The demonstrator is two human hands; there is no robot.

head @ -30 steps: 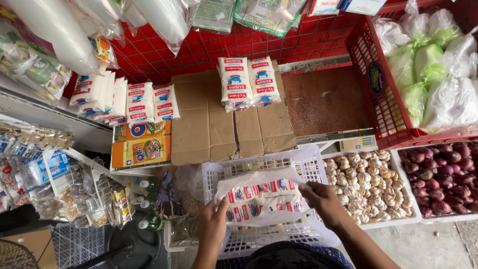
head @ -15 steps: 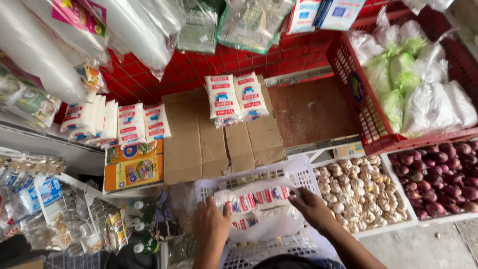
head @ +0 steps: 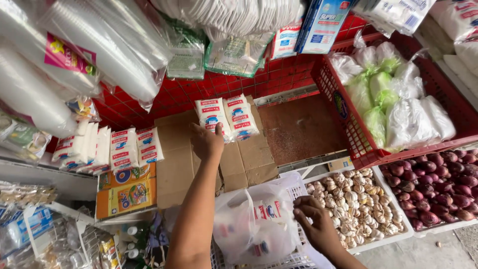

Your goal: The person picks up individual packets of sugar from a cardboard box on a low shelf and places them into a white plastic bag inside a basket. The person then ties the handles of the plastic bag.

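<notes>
Packets (head: 226,118) stacked on cardboard, left hand (head: 206,142) fingers pressing one, right hand (head: 318,226) fingers pinching the part-filled bag (head: 254,226).

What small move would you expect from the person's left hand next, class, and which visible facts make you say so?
Probably it will set its packet down level beside the stack. The left hand is stretched out over the cardboard and touches the white packets lying there. The right hand holds the edge of a clear plastic bag with more such packets, resting in a white basket.
</notes>
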